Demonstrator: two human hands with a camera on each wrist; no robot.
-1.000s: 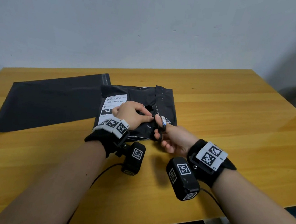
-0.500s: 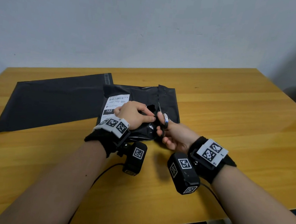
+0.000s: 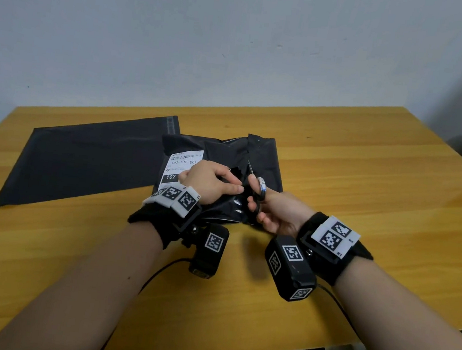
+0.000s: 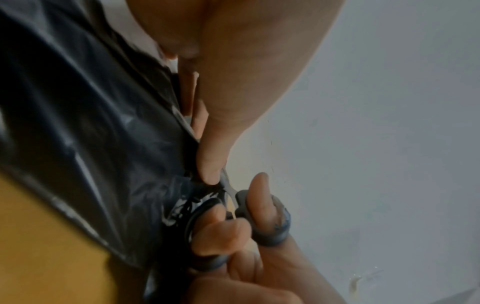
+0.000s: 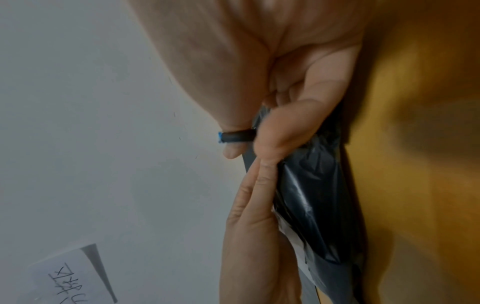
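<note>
A black plastic mailer package (image 3: 226,151) with a white shipping label (image 3: 182,164) lies on the wooden table (image 3: 365,189). My left hand (image 3: 231,183) rests on it and pinches a fold of the plastic beside a torn hole; the pinching fingertips (image 4: 210,164) show in the left wrist view. My right hand (image 3: 258,206) holds black-handled scissors (image 3: 255,188), thumb and fingers through the rings (image 4: 272,232). The blades point away from me into the plastic, right next to the left fingertips. In the right wrist view the thumb ring (image 5: 236,136) and the package (image 5: 311,185) are visible.
A flat, empty black mailer (image 3: 83,159) lies on the table to the left, partly under the package. A white wall stands close behind the table. Cables run from both wrist cameras over the near edge. A paper note (image 5: 72,277) hangs on the wall.
My right hand with the scissors has edged slightly forward along the package. The left hand keeps its pinch in the same place.
</note>
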